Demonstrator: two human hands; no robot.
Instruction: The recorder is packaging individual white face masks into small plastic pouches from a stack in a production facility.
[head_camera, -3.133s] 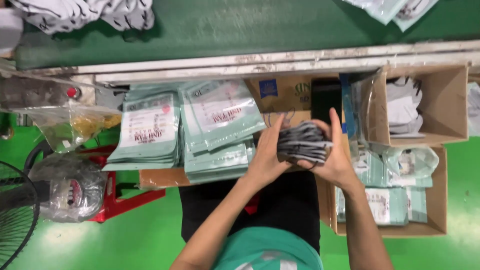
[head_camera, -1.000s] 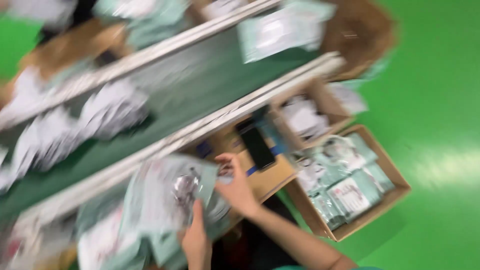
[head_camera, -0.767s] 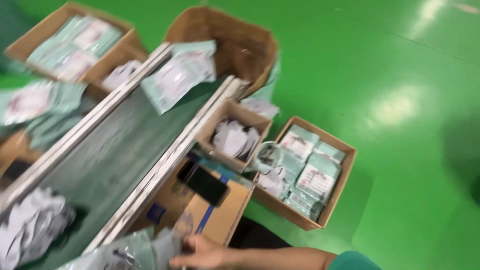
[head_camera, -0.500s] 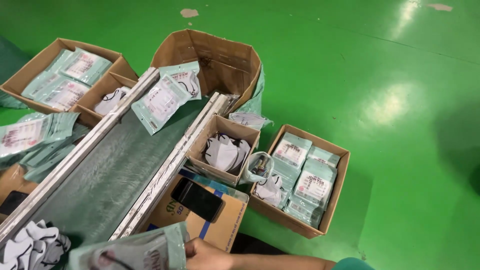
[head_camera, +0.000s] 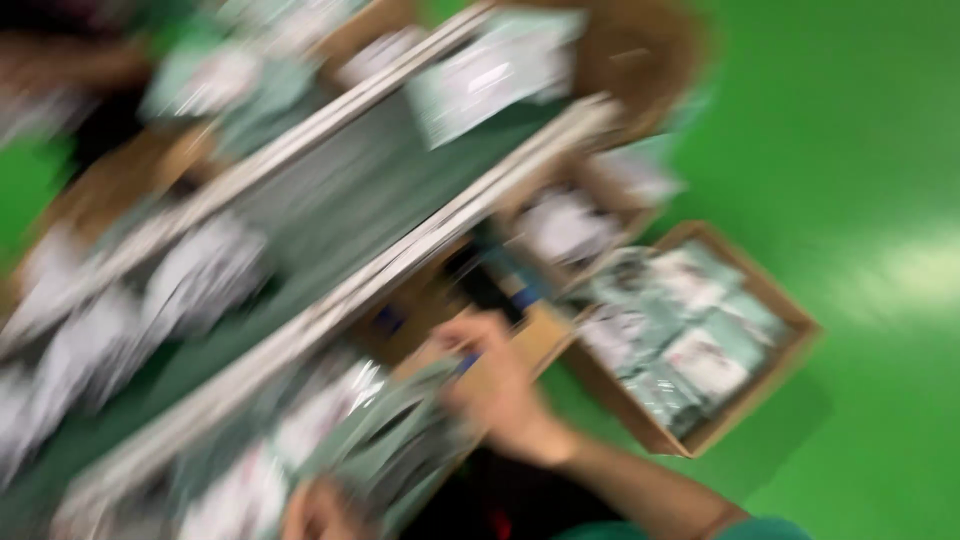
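Green floor (head_camera: 850, 120) filled the right of the badly blurred view, and a long conveyor belt (head_camera: 400, 200) ran slantwise across the upper left; it serves as the landmark below. On the belt, near its far end, a pale green packet (head_camera: 490, 80) lay flat, and pale bundles (head_camera: 200, 280) were spread on the belt's lower part. Just beside the belt's near rail a small cardboard box (head_camera: 560, 220) of white goods was set, and farther from the belt, on the floor, a wider cardboard box (head_camera: 700, 340) was filled with pale green packets.

Below the belt's near rail, a stack of flat green-and-white packets (head_camera: 380, 450) was held. The right hand (head_camera: 495, 385) was laid against the stack's upper right edge with its fingers curled round it; how tightly could not be told through the blur. The left hand (head_camera: 315, 510) was seen only in part at the lower edge, under the stack, and whether it gripped or merely propped could not be told.

The step in hand was judged to be the gathering or steadying of packed packets beside the belt. The next move was judged to call for a firm two-handed hold on the slippery stack, so that no packet would slide out before it was set down.
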